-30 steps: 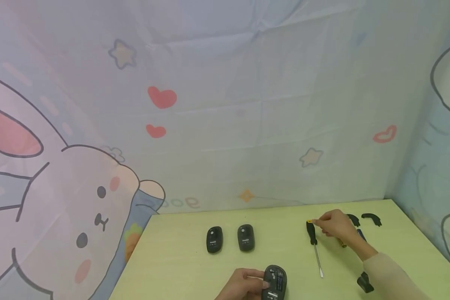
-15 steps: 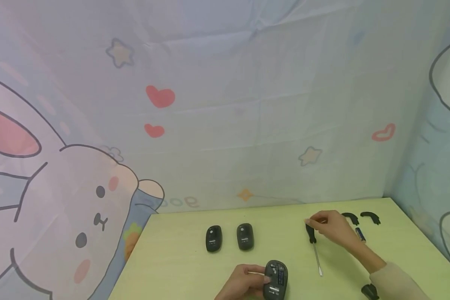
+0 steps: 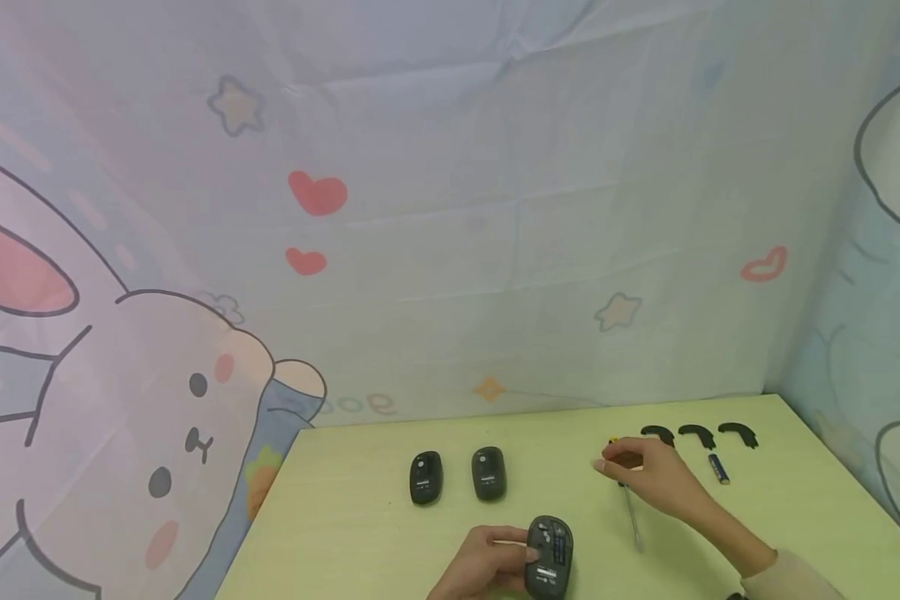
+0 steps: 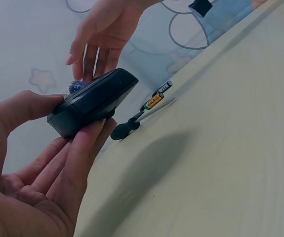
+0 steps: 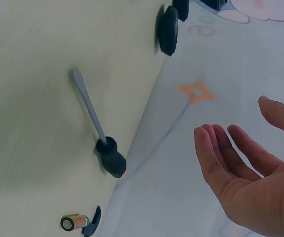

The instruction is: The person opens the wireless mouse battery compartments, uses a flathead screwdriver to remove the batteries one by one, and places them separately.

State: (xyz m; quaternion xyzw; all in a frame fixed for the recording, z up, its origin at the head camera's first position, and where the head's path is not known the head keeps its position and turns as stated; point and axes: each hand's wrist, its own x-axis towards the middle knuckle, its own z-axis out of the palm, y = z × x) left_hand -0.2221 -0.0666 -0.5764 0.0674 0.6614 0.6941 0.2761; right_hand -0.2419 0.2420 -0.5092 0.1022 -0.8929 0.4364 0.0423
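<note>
My left hand (image 3: 480,560) holds a black computer mouse (image 3: 551,554) with its underside facing up, thumb on one side and fingers beneath. The battery bay in the underside is uncovered, and a blue battery end (image 4: 77,86) shows at the mouse's far edge in the left wrist view. My right hand (image 3: 656,479) hovers above the table with nothing in it, fingers loosely bent and thumb apart. Below it lies a screwdriver (image 5: 112,160) with a black handle and flat steel tip; in the head view the hand hides most of its handle.
Two more black mice (image 3: 426,477) lie at the back left of the yellow table (image 3: 345,533). Three curved black covers (image 3: 738,434) line the back right, near a blue battery (image 3: 718,468). An orange battery (image 4: 154,101) lies by the screwdriver. A printed curtain (image 3: 450,250) hangs behind.
My right hand has drawn back from the screwdriver's handle end, slightly toward me and left, baring a third cover. The left hand has raised the mouse a little.
</note>
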